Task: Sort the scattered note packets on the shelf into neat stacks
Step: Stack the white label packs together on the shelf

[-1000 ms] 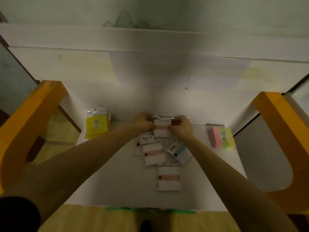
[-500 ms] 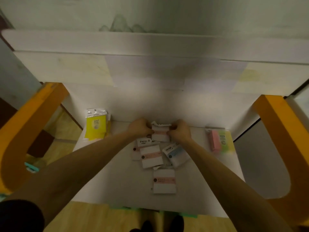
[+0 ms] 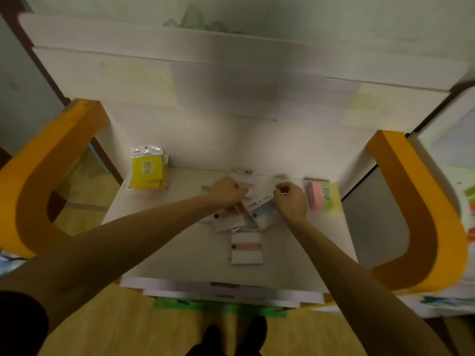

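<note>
head view: both hands are over the back middle of the white shelf (image 3: 159,253), fingers curled. the left hand (image 3: 226,192) grips a pink-banded packet (image 3: 244,186) at its left edge. the right hand (image 3: 291,200) is clenched near a white packet (image 3: 264,192) that lies between the two hands, but motion blur hides whether its fingers actually pinch it, so i cannot tell its grasp. just below the hands lies a loose pile: a blue-tinted packet (image 3: 262,214) tilted under the right wrist, and a pink-striped packet (image 3: 227,220) under the left wrist, the two overlapping other packets. nearer the front edge, apart from the pile, a pink-banded white packet (image 3: 247,249) lies flat and square. at the back left a stack of yellow packets (image 3: 146,168) leans against the wall. at the back right a pink and green packet stack (image 3: 322,199) lies just beside the right hand. orange curved side frames (image 3: 33,181) flank the shelf.
</note>
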